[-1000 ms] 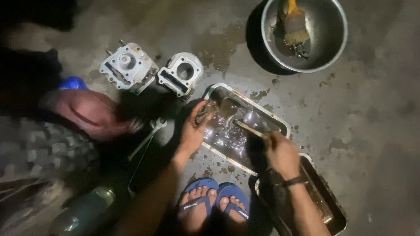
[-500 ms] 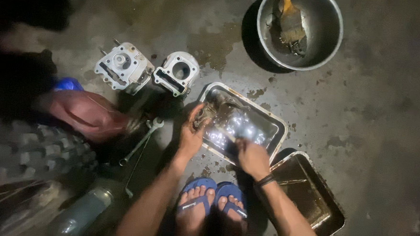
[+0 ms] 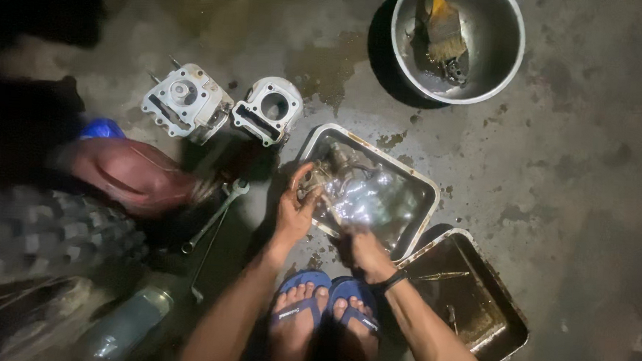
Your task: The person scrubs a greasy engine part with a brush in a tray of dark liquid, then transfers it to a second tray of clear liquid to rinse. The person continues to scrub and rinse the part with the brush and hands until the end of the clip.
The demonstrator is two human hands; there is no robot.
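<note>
1. Below, the left hand [image 3: 295, 208] reaches forward over the near-left rim of a metal tray [image 3: 423, 189], fingers curled around a small dark engine part [image 3: 312, 181].
2. The right hand [image 3: 362, 243] hovers low over the tray's near edge; blurred, so I cannot tell its grip.
3. The engine part looks grimy and wet, held just above the tray's shiny liquid.
4. The tray sits on the concrete floor [image 3: 571, 164], just ahead of blue sandals [image 3: 325, 305].
</note>
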